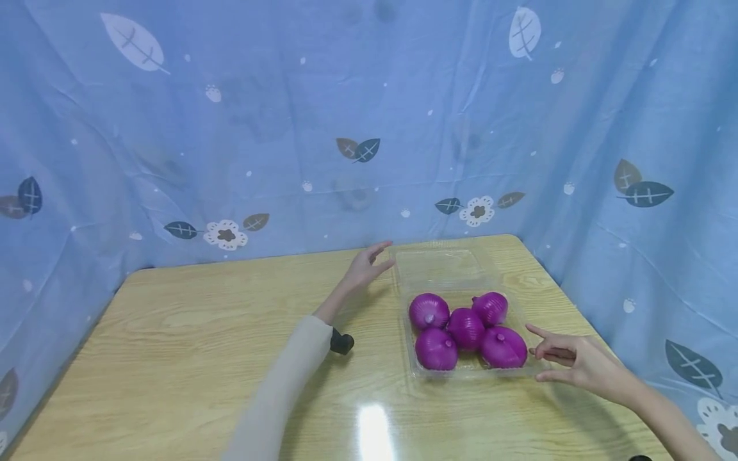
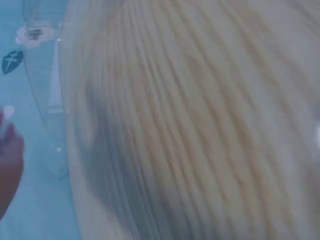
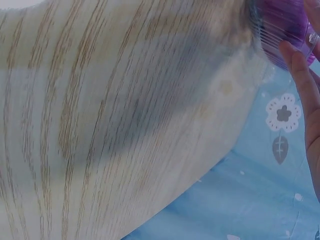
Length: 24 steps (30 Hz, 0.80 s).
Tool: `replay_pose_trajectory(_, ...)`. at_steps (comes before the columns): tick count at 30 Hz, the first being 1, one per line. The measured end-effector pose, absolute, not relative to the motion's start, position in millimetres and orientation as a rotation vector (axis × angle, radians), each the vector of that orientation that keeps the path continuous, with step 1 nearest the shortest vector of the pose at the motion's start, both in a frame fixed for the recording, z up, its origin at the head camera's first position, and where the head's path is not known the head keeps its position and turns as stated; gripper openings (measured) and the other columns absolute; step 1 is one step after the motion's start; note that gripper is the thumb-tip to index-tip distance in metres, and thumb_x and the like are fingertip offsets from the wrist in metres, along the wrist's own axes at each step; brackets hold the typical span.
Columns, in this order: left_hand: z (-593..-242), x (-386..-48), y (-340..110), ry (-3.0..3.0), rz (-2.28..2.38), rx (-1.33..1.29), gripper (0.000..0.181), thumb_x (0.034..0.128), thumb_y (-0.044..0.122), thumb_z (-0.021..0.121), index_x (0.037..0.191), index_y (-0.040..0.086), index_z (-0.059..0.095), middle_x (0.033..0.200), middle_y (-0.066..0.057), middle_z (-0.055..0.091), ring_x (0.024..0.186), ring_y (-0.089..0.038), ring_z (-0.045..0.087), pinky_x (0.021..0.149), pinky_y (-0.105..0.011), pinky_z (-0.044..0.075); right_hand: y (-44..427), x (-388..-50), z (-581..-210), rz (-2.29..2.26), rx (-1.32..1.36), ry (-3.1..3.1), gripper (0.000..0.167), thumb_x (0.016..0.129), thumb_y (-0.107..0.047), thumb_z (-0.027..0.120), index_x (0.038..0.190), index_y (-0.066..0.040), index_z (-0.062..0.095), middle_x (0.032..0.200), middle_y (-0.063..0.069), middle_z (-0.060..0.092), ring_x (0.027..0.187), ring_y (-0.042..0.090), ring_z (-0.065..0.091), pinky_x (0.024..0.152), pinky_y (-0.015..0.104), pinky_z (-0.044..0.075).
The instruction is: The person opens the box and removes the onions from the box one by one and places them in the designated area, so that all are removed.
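Only the head view shows all five onions in a clear box between left hand and right hand, fingers parted, contact unclear.

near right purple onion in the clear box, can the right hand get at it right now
Probably yes: the right hand is at the right side of the clear box, the lid lies open at the far side, and nothing covers that onion. Only the box's side seems to stand between.

Purple onions, tan wood-grained table, blue curtain with leaf-and-flower print.
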<state>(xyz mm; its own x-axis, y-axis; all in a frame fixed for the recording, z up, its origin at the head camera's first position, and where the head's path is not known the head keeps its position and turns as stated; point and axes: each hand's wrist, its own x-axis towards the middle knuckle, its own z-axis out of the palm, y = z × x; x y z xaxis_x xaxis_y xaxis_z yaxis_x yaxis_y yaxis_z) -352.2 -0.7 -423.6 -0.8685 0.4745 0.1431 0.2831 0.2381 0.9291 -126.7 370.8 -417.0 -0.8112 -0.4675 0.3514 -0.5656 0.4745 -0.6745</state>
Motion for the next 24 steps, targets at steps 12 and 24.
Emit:
replay_pose_trajectory(12,-406.5,-319.2,7.6,1.642,1.563,1.097,0.056,0.0841,-0.01,0.064,0.137,-0.004,0.047,0.14,-0.014,0.05,0.132,-0.028,0.043,0.107,-0.029,0.037,377.9,-128.4,-417.8,1.341,0.935,-2.588,0.03,0.068,0.006,0.081,0.092,-0.002,0.066,0.138,-0.018,0.047,0.108,0.0,0.06,0.081,0.019,0.052)
replay_pose_trajectory(24,-396.6,-301.3,72.6,1.59,1.23,1.212,0.065,0.0807,-0.006,0.072,0.14,0.003,0.046,0.145,-0.004,0.046,0.13,-0.004,0.043,0.107,-0.022,0.035,375.8,-128.5,-415.4,1.412,0.968,-2.602,0.028,0.07,0.007,0.078,0.094,0.0,0.064,0.139,-0.019,0.046,0.111,-0.001,0.057,0.081,0.021,0.053)
